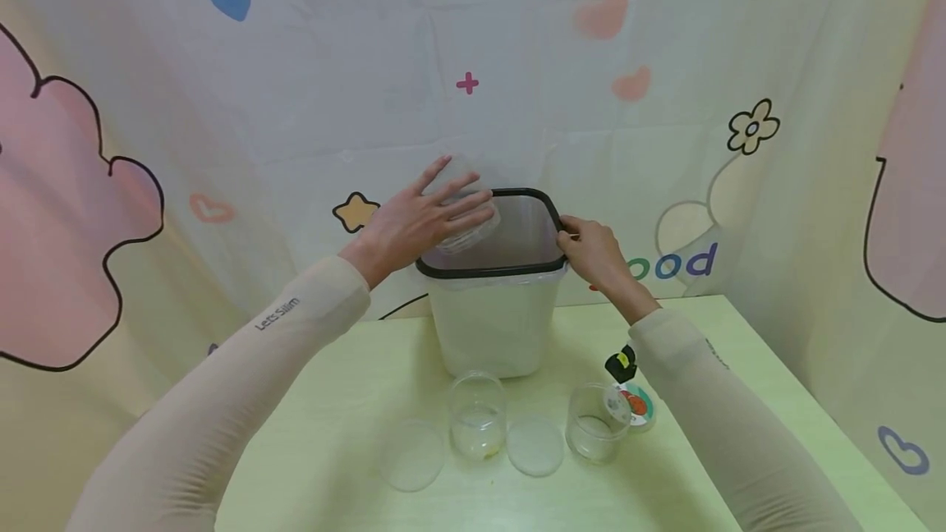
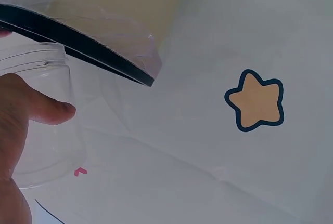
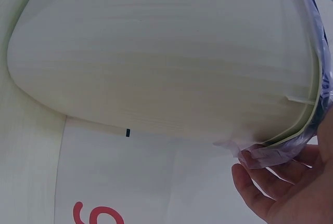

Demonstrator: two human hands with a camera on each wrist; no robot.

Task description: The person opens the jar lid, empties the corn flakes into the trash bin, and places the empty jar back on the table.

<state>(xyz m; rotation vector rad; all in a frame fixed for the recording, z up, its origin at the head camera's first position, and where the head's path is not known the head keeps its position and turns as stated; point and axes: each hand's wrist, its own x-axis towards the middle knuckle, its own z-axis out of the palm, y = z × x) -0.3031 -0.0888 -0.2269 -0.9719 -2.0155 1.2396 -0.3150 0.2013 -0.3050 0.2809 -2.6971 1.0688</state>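
Over the mouth of a white bin [image 1: 491,318] with a black rim [image 1: 510,271], my left hand [image 1: 421,224] holds a clear plastic jar [image 2: 49,138]. The jar is tipped, its threaded mouth close to the rim in the left wrist view, and the thumb [image 2: 49,110] lies along its side. In the head view the fingers spread across the jar. My right hand [image 1: 594,254] grips the bin's right rim. In the right wrist view its fingers curl at the rim, where a thin translucent bag liner [image 3: 276,156] folds over the edge.
In front of the bin stand two clear jars, one in the middle [image 1: 478,429] and one at right [image 1: 591,437]. Two clear round lids [image 1: 412,456] lie near them. A round red-and-green disc [image 1: 640,407] and a small black-and-yellow item [image 1: 622,364] are by my right sleeve. A printed curtain [image 1: 369,105] hangs behind.
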